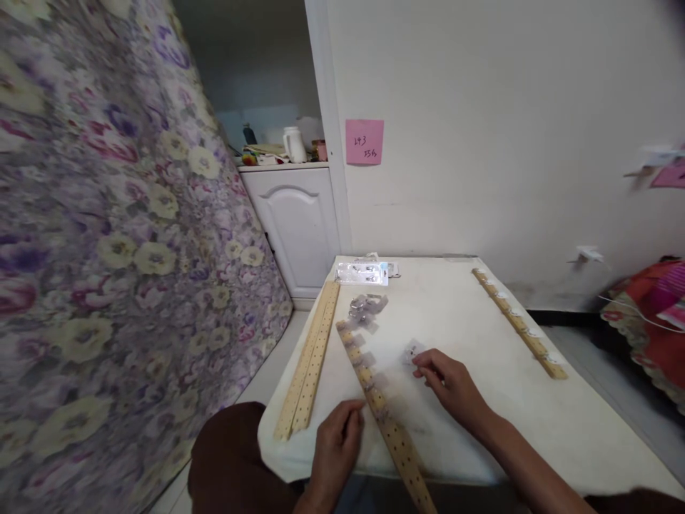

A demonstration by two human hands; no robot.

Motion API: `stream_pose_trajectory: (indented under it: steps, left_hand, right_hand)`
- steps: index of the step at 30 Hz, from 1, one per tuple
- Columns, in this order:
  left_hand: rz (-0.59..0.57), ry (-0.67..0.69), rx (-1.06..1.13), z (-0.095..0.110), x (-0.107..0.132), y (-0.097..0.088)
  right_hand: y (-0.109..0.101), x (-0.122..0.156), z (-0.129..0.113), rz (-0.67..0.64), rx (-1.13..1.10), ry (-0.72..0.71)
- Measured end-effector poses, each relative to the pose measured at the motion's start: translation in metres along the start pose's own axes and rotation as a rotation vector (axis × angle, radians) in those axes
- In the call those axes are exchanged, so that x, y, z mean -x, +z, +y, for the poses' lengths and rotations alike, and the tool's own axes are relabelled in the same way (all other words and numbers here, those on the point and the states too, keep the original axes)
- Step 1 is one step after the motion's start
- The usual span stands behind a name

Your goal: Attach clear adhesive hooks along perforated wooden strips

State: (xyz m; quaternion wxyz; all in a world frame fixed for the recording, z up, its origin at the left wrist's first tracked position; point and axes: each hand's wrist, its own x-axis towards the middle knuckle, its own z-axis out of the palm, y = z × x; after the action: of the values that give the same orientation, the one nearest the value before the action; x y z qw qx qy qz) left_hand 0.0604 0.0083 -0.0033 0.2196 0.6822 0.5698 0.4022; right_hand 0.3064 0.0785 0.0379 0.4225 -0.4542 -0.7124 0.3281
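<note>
My right hand [447, 378] pinches a small clear plastic packet [412, 352] with tiny dark pieces in it, just above the white tabletop. Beside the perforated wooden strip [399, 446], my left hand [337, 435] rests with its fingers curled in; whether anything is in them is hidden. The strip lies slanting toward me and its near end hangs past the table edge. Several small clear packets [367, 359] are set along its far half. Beyond its far end is a loose pile of similar clear packets with metal bits [364, 307].
Two perforated wooden strips [310, 357] lie side by side on the left. Another strip with white tags [516, 321] is at the right. Flat clear packages [361, 273] sit at the back of the white table [444, 307]. A flowered curtain [133, 250] hangs at left.
</note>
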Motion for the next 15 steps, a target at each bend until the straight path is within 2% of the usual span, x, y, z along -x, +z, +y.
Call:
stream_pose_trajectory:
  steps: [2, 7, 12, 15]
  left_hand:
    - [0.003, 0.011, 0.051, 0.014, 0.002, -0.003]
    - [-0.069, 0.092, 0.121, 0.046, 0.007, 0.003]
    - [-0.107, 0.113, 0.143, 0.066, 0.004, 0.015]
    - [-0.101, 0.082, 0.147, 0.075, -0.004, 0.021]
  right_hand:
    - [-0.009, 0.012, 0.0, -0.043, 0.142, -0.079]
    - [-0.027, 0.029, 0.017, -0.037, 0.3, -0.064]
    - [-0.038, 0.036, 0.025, 0.043, 0.277, -0.059]
    - [-0.041, 0.039, 0.023, 0.082, 0.166, 0.014]
